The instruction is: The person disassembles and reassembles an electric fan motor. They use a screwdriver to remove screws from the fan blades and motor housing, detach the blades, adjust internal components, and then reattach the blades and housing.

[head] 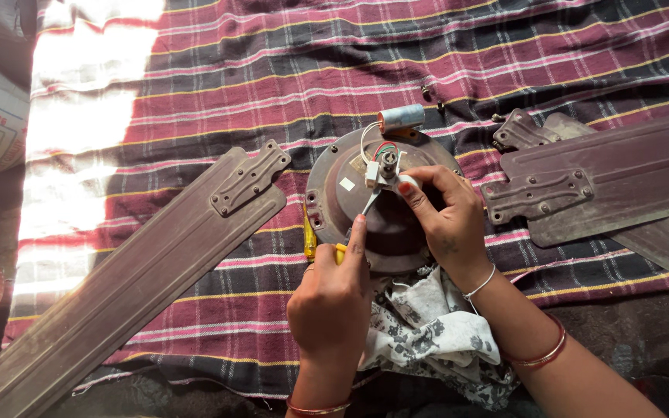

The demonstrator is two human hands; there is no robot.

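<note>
Left hand grips yellow screwdriver, tip at terminal block on motor centre, on cloth. Right hand pinches block. Keep block steady, driver square, wires untwisted.

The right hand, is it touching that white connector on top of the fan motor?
Touching. The head view shows the right hand pinching the white connector between thumb and fingertips above the fan motor.

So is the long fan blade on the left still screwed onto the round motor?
No, the fan blade lies apart from the motor on the cloth.
</note>
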